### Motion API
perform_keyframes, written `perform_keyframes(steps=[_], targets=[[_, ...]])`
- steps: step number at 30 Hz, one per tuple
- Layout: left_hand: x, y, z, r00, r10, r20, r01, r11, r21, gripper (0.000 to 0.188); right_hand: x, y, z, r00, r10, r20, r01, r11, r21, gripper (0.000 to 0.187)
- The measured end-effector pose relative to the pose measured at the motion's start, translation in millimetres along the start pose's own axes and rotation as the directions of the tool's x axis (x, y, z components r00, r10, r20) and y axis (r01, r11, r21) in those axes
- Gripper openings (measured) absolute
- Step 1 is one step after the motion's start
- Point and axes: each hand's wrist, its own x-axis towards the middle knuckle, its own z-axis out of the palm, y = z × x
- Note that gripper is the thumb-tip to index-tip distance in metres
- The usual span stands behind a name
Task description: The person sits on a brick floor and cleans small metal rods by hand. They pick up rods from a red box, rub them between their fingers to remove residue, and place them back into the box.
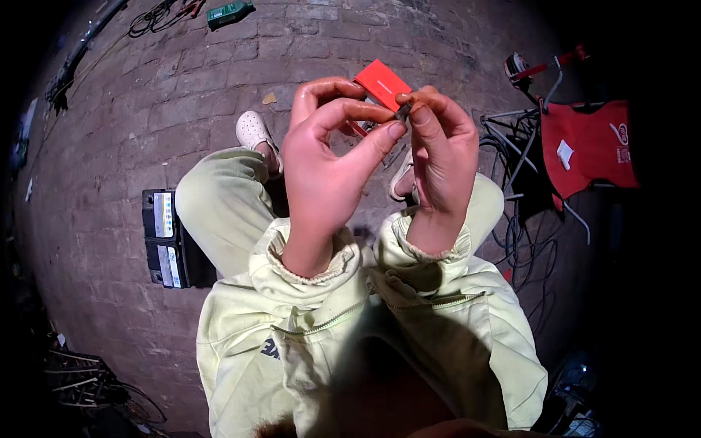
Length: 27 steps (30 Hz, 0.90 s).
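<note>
My left hand (321, 164) is closed, its fingers behind and below a flat red rectangular box (382, 85), with the thumb tip and forefinger near the box's lower corner. Between the thumb and fingers of my right hand (442, 157) is a small dark piece (403, 112), pinched right beside my left thumb. What kind of piece it is cannot be made out. Both hands are raised in front of my knees, almost touching at the fingertips. Brownish stains cover the fingers. The lower part of the red box is hidden by my fingers.
On the brick floor (197, 95), a black car battery (162, 239) stands left of my leg. A red folding chair (588, 146) with a white scrap on it is at right, by coiled cables (522, 252). Far off lie a green bottle (229, 14) and more cables (157, 18).
</note>
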Motion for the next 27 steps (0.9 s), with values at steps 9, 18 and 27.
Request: perform_keyframes(steps=[9, 18, 27], targets=[[-16, 20, 8, 0.987, 0.162, -0.001, -0.161, 0.978, 0.133, 0.020, -15, -11, -6, 0.996, -0.045, 0.076, 0.031, 0.982, 0.185, 0.017], [-24, 20, 12, 0.993, 0.118, 0.021, -0.118, 0.993, 0.011, 0.018, -26, -15, -4, 0.993, -0.103, 0.051, 0.093, 0.980, 0.173, 0.020], [-25, 27, 11, 0.956, 0.286, -0.070, -0.256, 0.924, 0.284, 0.021, -33, -22, 0, 0.998, -0.061, -0.030, 0.064, 0.994, 0.093, 0.019]])
